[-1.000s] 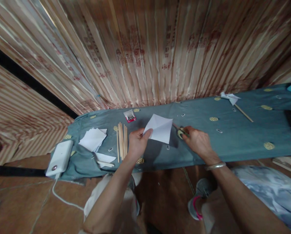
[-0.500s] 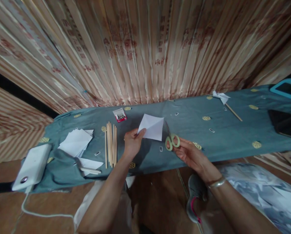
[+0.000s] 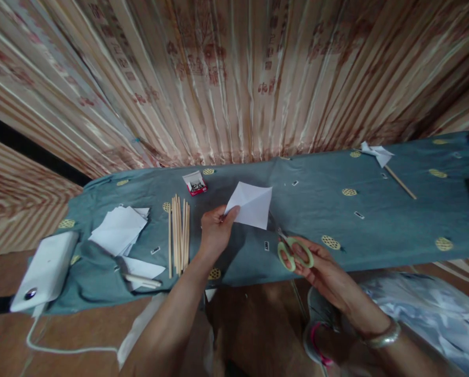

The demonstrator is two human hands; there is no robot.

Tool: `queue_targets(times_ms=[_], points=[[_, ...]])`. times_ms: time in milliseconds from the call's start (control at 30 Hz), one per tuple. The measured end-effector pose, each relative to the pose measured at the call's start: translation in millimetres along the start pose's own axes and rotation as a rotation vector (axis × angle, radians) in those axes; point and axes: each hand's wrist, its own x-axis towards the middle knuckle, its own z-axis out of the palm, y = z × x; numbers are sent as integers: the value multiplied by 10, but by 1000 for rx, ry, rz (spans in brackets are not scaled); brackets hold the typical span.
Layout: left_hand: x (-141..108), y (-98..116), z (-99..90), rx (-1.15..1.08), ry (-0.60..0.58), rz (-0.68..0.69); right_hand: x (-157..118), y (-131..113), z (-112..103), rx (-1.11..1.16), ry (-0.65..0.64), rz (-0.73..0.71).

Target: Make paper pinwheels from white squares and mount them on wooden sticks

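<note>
White square (image 3: 251, 205) and scissors (image 3: 290, 244) — both in hand.
Left to right we note a paper stack (image 3: 118, 229), then wooden sticks (image 3: 178, 235) on the blue-green cloth (image 3: 316, 209); the left hand (image 3: 215, 230) pinching the creased square by its near left corner, over mid-cloth; the scissors just beside it, green handles gripped by the right hand (image 3: 326, 268); farther right — a folded paper shape (image 3: 381, 154) on a stick (image 3: 401, 183).

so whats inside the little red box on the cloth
The open red and white box holds small dark, shiny pieces, too small to identify. The ones on top hide the bottom of the box, so anything beneath them cannot be seen.
</note>
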Motion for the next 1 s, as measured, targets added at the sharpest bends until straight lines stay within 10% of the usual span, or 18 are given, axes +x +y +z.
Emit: queue_targets(times_ms=[267, 1000], points=[[79, -52, -10, -82, 30, -43, -79, 11, -25, -227, -152, -40], [70, -38, 26, -155, -12, -48, -64, 9, -1, -293, -73, -14]])
